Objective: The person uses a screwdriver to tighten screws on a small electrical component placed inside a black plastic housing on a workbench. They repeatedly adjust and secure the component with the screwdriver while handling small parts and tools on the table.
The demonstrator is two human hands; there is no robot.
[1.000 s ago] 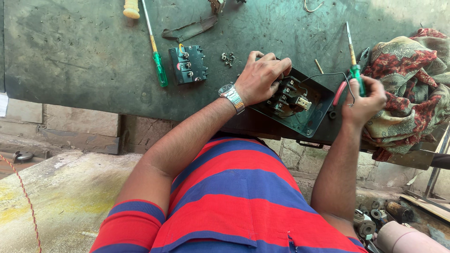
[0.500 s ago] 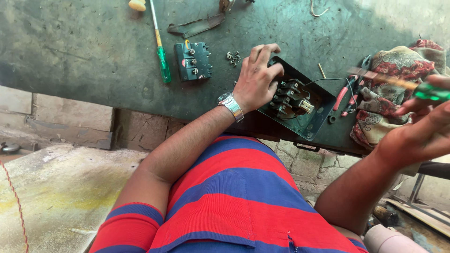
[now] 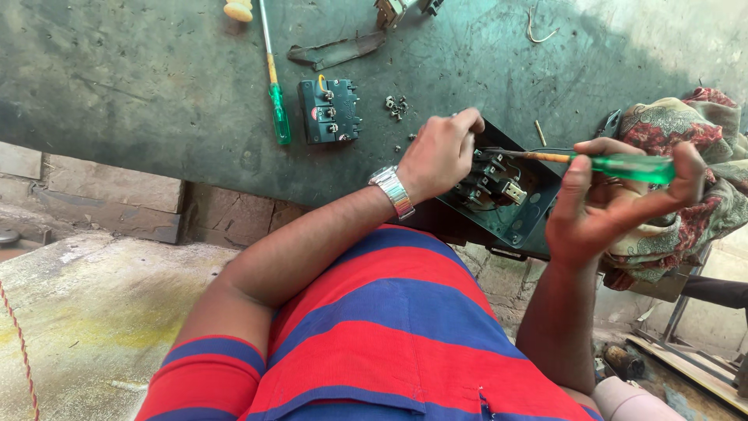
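My left hand (image 3: pixel 440 152), with a metal wristwatch (image 3: pixel 392 191) on its wrist, grips the near-left edge of an open dark metal switch box (image 3: pixel 520 220) at the workbench's front edge. Inside the box sits a black contactor block (image 3: pixel 489 181) with terminals. My right hand (image 3: pixel 600 206) holds a green-handled screwdriver (image 3: pixel 623 167) almost level, its tip pointing left into the top of the block.
On the green workbench (image 3: pixel 140 86) lie a second green-handled screwdriver (image 3: pixel 274 93), a separate dark contactor unit (image 3: pixel 329 111), several small screws (image 3: pixel 396 105), a bent metal strip (image 3: pixel 335 52) and a wire hook (image 3: pixel 539 31). A patterned cloth (image 3: pixel 686 148) lies at the right.
My right hand swung out to the right with the screwdriver, then came back to the box with the tool now held level, tip at the block. My left hand stayed on the box.
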